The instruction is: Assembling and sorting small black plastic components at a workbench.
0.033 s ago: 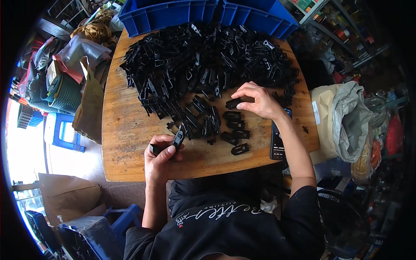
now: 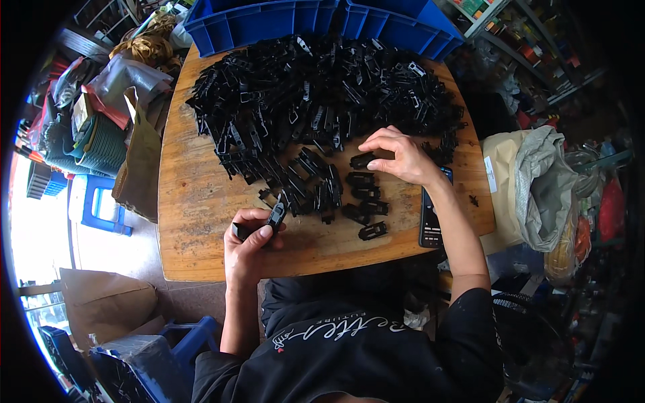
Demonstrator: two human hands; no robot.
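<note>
A big heap of black plastic clips (image 2: 316, 101) covers the far half of a wooden table (image 2: 195, 221). My left hand (image 2: 250, 245) is near the table's front edge and grips one black clip piece (image 2: 272, 218) between thumb and fingers. My right hand (image 2: 403, 158) rests on the table at the right, its fingertips pinching a single black clip (image 2: 363, 160) that lies on the wood. Below that clip, a short column of similar black clips (image 2: 366, 201) lies in a row. A looser cluster of clips (image 2: 302, 185) sits between my hands.
A dark phone (image 2: 433, 215) lies flat by my right wrist. Two blue plastic bins (image 2: 322, 20) stand at the table's far edge. A brown paper bag (image 2: 138, 161) and a blue stool (image 2: 101, 205) are on the left, sacks (image 2: 531, 188) on the right.
</note>
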